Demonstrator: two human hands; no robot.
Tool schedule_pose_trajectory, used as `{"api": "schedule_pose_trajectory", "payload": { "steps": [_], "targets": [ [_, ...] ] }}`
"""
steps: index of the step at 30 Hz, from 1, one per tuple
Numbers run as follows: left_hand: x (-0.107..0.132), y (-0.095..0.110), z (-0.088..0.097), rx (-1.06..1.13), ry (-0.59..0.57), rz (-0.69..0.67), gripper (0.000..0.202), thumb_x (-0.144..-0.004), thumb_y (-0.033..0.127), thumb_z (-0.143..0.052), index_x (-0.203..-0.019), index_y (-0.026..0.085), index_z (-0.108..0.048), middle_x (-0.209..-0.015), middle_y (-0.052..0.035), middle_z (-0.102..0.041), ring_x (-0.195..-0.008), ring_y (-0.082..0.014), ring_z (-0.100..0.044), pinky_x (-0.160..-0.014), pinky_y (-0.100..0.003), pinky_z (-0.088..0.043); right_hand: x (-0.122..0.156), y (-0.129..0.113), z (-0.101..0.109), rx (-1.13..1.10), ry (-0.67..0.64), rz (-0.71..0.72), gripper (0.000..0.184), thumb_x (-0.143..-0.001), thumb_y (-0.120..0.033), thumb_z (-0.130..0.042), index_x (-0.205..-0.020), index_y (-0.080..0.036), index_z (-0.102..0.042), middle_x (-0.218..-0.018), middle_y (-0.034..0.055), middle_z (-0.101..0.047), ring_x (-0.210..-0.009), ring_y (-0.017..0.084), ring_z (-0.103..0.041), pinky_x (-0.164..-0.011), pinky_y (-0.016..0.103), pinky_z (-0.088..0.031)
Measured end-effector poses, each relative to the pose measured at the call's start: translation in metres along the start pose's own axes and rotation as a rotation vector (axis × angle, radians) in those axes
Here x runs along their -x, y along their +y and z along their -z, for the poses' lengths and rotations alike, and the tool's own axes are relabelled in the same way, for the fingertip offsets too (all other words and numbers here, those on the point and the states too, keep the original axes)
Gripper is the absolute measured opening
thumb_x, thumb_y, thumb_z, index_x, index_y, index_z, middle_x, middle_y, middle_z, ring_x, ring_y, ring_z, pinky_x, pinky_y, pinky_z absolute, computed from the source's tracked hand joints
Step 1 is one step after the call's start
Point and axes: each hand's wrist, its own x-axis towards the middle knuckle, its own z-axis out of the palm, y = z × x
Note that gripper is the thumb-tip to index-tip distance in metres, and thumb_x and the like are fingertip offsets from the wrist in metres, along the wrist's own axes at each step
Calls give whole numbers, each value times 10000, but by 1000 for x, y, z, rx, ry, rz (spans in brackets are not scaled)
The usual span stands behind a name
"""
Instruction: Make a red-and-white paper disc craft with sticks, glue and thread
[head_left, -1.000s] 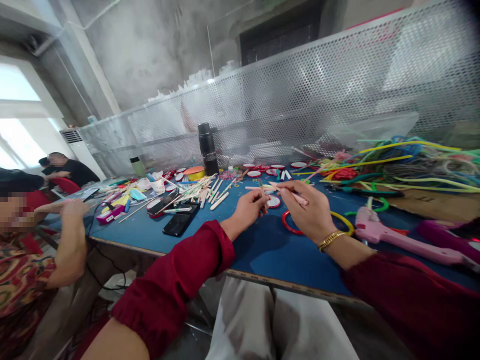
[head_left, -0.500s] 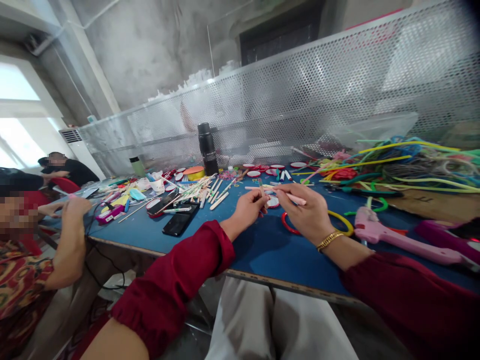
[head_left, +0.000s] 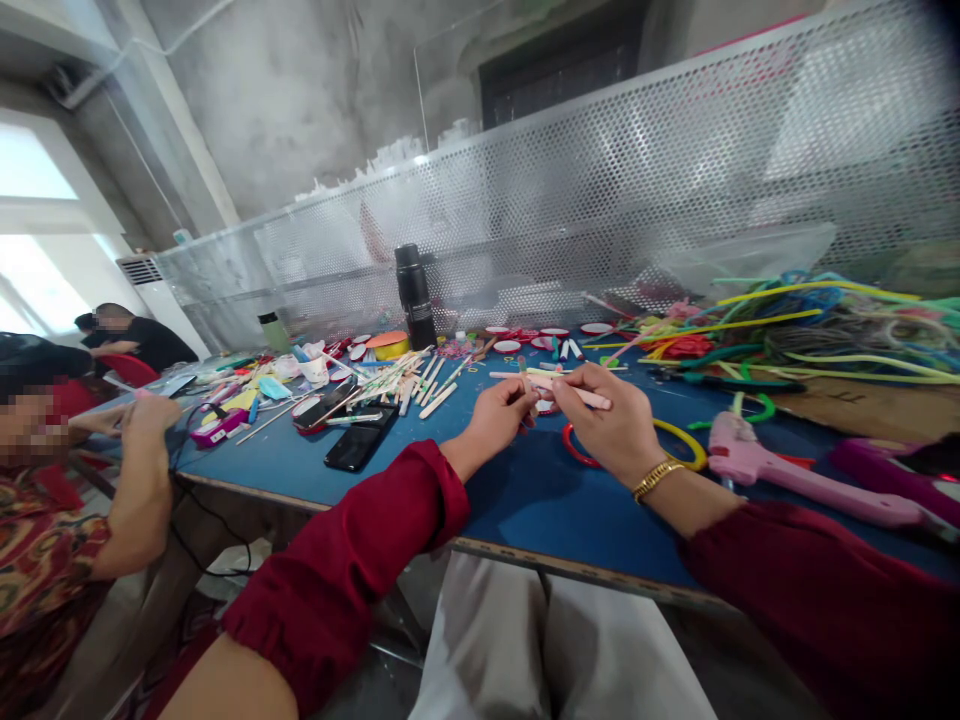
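My left hand [head_left: 496, 420] is closed in a pinch on a thin craft stick [head_left: 524, 376] that stands almost upright above the blue table [head_left: 420, 470]. Close beside it, my right hand [head_left: 616, 425] grips a pale pink stick [head_left: 583, 395] that lies across its fingers. The two hands nearly touch over a small red-rimmed lid, mostly hidden behind them. A red ring [head_left: 579, 448] and a yellow ring [head_left: 686, 445] lie on the table under my right wrist, which wears a gold bracelet [head_left: 652, 478].
A pink glue gun [head_left: 772, 470] lies right of my hands. Two phones [head_left: 352, 425] and scattered sticks [head_left: 409, 385] lie to the left, a black flask [head_left: 415, 297] behind. Colored tubes [head_left: 810, 335] pile at the right. Another person [head_left: 67, 500] sits at the left; a mesh wall [head_left: 600, 200] backs the table.
My right hand has drawn slightly toward my left hand, bringing the pink stick nearer the upright stick. The person at the left shifted a hand a little.
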Motion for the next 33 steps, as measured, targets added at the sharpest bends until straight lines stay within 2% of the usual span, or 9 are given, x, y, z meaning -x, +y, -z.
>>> {"api": "schedule_pose_trajectory", "payload": {
  "steps": [20, 33],
  "targets": [
    [-2, -3, -1, 67, 15, 23, 280, -885, 432, -645, -816, 177, -552, -663, 25, -576, -564, -104, -558, -522, -218, -436, 0, 0, 2, 61, -27, 32, 195, -884, -373, -591, -741, -240, -610, -634, 11, -667, -547, 165, -561, -543, 288, -374],
    [-2, -3, -2, 99, 9, 30, 317, -867, 447, -663, -779, 178, -522, -682, 29, -565, -567, -92, -568, -514, -207, -440, 1, 3, 1, 96, -20, 46, 202, -899, -380, -578, -763, -238, -622, -673, 22, -688, -585, 174, -591, -572, 293, -391]
  ]
}}
